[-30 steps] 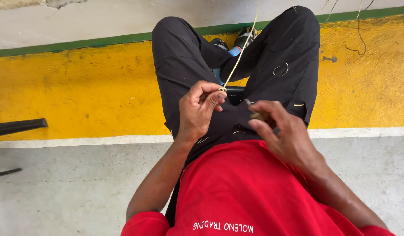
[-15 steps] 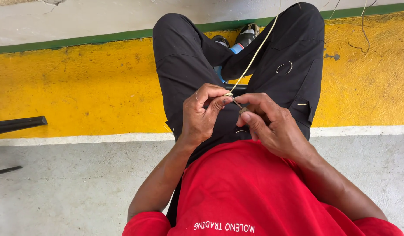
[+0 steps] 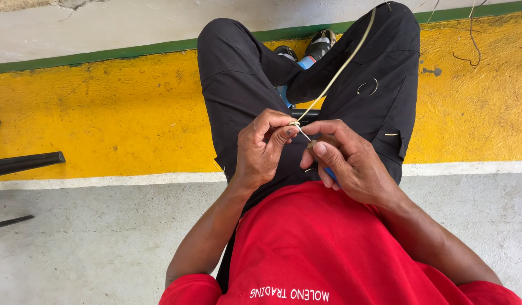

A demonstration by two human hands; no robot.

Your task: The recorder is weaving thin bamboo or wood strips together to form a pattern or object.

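Thin pale cord (image 3: pixel 334 76) runs taut from past my right knee down to my lap. My left hand (image 3: pixel 261 149) pinches its knotted end between thumb and fingertips. My right hand (image 3: pixel 345 164) is curled narrow, touching the cord's tail, a blue object half hidden under its fingers. Yellow painted floor band (image 3: pixel 102 118) lies beneath my legs.

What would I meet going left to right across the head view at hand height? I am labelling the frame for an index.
Black bar → yellow floor band → left hand → pale cord pinched at its fingertips → right hand → black trouser leg.
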